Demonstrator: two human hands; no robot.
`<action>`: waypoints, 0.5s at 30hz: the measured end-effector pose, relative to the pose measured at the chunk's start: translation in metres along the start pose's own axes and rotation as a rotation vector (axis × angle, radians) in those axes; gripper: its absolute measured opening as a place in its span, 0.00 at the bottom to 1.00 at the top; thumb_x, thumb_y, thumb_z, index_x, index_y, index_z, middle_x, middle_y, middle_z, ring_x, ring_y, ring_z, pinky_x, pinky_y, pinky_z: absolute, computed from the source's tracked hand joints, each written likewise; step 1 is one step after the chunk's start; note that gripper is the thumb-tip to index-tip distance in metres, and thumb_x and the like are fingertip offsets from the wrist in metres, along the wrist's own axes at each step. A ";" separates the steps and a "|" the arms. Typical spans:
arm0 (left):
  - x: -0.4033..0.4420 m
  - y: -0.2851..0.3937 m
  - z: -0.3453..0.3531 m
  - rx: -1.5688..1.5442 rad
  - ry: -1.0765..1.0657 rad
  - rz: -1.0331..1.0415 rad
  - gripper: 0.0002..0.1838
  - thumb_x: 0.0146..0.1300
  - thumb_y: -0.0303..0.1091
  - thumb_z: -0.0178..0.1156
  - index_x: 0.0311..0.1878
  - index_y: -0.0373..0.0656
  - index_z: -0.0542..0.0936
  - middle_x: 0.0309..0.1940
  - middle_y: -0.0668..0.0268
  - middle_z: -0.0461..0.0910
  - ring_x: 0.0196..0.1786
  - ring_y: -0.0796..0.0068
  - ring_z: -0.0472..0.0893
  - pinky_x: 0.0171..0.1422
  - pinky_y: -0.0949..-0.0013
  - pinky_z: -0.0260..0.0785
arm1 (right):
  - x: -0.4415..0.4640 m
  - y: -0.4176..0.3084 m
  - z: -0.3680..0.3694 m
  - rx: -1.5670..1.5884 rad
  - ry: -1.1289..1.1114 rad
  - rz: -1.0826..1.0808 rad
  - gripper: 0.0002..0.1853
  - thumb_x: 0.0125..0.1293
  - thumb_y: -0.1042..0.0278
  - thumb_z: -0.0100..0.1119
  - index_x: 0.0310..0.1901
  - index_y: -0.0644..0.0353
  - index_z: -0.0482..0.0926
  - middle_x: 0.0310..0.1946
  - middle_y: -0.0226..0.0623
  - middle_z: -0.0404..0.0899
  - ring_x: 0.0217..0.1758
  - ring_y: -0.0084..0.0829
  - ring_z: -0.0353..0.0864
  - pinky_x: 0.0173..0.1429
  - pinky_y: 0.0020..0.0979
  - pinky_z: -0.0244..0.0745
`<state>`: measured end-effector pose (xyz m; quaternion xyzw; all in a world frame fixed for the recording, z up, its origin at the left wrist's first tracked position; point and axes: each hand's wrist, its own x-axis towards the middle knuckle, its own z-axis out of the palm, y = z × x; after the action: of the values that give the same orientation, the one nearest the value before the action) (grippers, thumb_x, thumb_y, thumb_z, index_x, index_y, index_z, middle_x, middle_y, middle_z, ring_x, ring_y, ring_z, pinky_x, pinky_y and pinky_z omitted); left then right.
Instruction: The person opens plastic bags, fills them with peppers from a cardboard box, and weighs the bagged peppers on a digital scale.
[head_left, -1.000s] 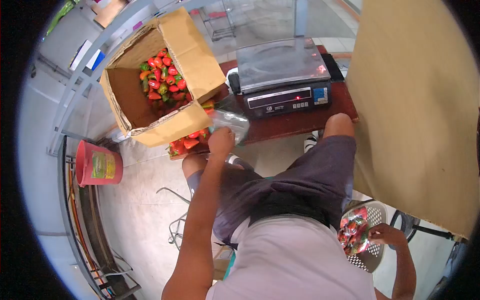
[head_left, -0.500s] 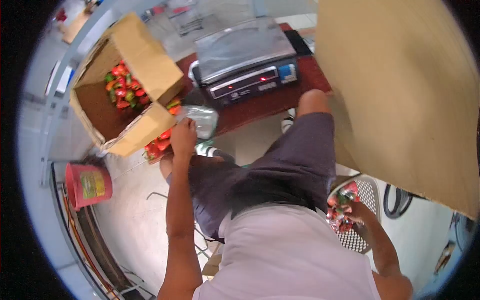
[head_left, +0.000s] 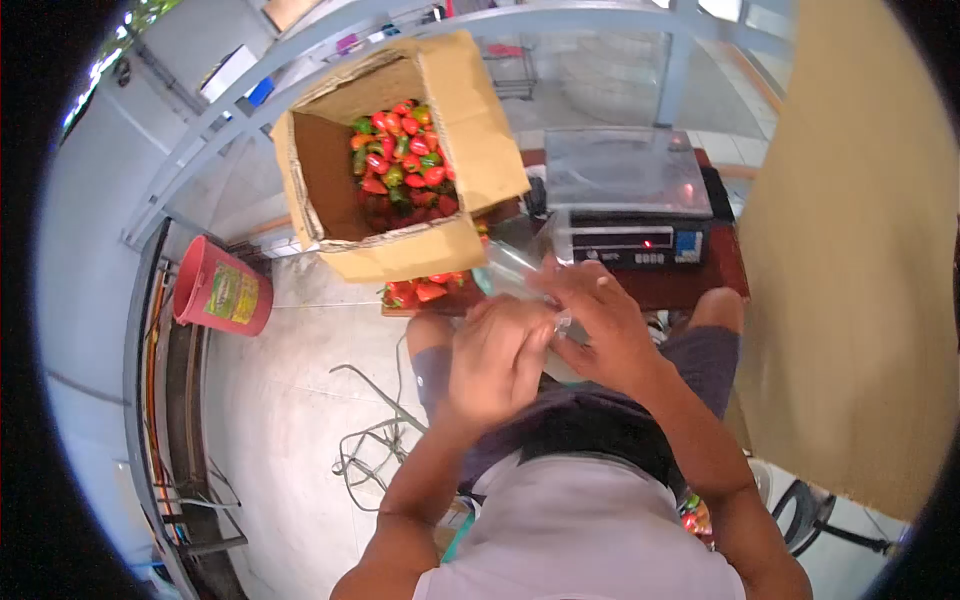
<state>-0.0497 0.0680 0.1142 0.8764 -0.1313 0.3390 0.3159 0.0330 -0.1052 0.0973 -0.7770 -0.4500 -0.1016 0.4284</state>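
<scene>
My left hand (head_left: 500, 355) and my right hand (head_left: 612, 328) are close together above my lap. Between them are the crumpled edges of a clear plastic bag (head_left: 563, 323). My left fingers are curled closed and slightly blurred; my right thumb and fingers pinch at the plastic. Just beyond my hands, more clear plastic (head_left: 512, 262) shows in front of the box. Red peppers (head_left: 425, 291) lie on the bench edge left of my hands. An open cardboard box (head_left: 400, 262) holds many red, green and orange peppers (head_left: 405, 150).
A digital scale (head_left: 630, 175) with a metal plate stands on the dark red bench (head_left: 727, 270). A large cardboard sheet (head_left: 860, 250) rises on the right. On the left floor are a pink bucket (head_left: 225, 290) and a tangled cord (head_left: 375, 450). Bagged peppers (head_left: 697, 520) show at my right side.
My right hand has come up from the basket of bagged peppers to meet my left hand. My left hand has moved right from the loose peppers. The view has shifted.
</scene>
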 end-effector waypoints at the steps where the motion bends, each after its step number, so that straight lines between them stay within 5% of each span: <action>1: -0.005 -0.001 -0.009 0.003 0.092 -0.003 0.04 0.73 0.24 0.53 0.41 0.36 0.76 0.39 0.55 0.84 0.39 0.67 0.82 0.48 0.66 0.75 | 0.008 0.009 0.011 -0.021 -0.086 -0.064 0.20 0.61 0.66 0.68 0.57 0.51 0.81 0.47 0.39 0.86 0.52 0.42 0.83 0.69 0.47 0.68; 5: -0.016 -0.018 -0.056 -0.331 0.544 -0.348 0.09 0.76 0.34 0.55 0.42 0.38 0.72 0.36 0.56 0.81 0.38 0.69 0.80 0.49 0.66 0.73 | 0.000 0.033 0.003 0.255 -0.274 0.031 0.08 0.63 0.64 0.68 0.43 0.51 0.88 0.34 0.38 0.86 0.40 0.44 0.84 0.52 0.42 0.75; 9: -0.057 -0.085 -0.083 -0.433 0.612 -0.554 0.10 0.77 0.36 0.55 0.43 0.38 0.74 0.33 0.62 0.80 0.33 0.76 0.77 0.42 0.69 0.75 | -0.032 0.059 -0.026 0.487 -0.459 0.345 0.12 0.66 0.61 0.69 0.45 0.58 0.89 0.35 0.38 0.88 0.37 0.29 0.86 0.43 0.31 0.79; 12: -0.077 -0.101 -0.070 -0.543 0.523 -0.665 0.07 0.77 0.31 0.51 0.43 0.38 0.75 0.31 0.66 0.78 0.31 0.76 0.78 0.38 0.71 0.75 | -0.059 0.064 -0.030 0.850 -0.153 0.599 0.15 0.69 0.59 0.68 0.45 0.65 0.88 0.36 0.37 0.89 0.36 0.22 0.85 0.42 0.26 0.78; 15: -0.083 -0.105 -0.053 -0.560 0.428 -0.744 0.07 0.76 0.27 0.49 0.41 0.39 0.76 0.29 0.66 0.78 0.29 0.77 0.78 0.38 0.71 0.76 | -0.072 0.066 -0.030 0.867 -0.082 0.633 0.14 0.70 0.63 0.67 0.43 0.69 0.87 0.35 0.35 0.88 0.34 0.20 0.83 0.40 0.24 0.76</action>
<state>-0.0916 0.1836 0.0397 0.6565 0.1712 0.3272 0.6578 0.0502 -0.1875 0.0387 -0.6299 -0.2109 0.2578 0.7016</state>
